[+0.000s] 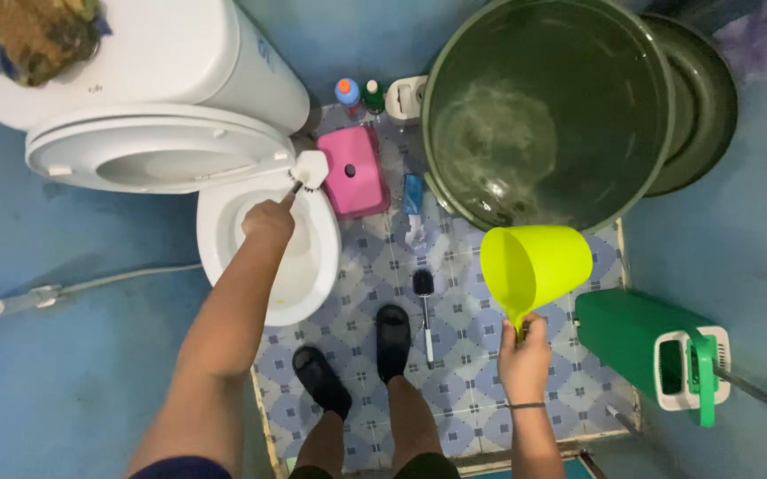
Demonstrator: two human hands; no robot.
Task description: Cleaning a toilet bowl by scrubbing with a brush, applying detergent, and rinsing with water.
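My left hand (pixel 268 219) grips the handle of a white scrub brush (pixel 310 168), whose head rests on the rim of the white toilet bowl (pixel 224 235) near the hinge of the raised seat (pixel 157 151). My right hand (pixel 523 355) holds a lime-green plastic scoop (pixel 534 263) by its handle, tilted with its mouth facing left. The scoop hangs just below the rim of a large dark green water tub (pixel 543 106) with water in it.
A pink box (pixel 354 170), small bottles (pixel 358 95) and a blue tube (pixel 413 195) stand between toilet and tub. A black-headed toilet brush (pixel 424 306) lies on the patterned tile floor by my black sandals (pixel 357 355). A green mop bucket (pixel 654 350) stands at the right.
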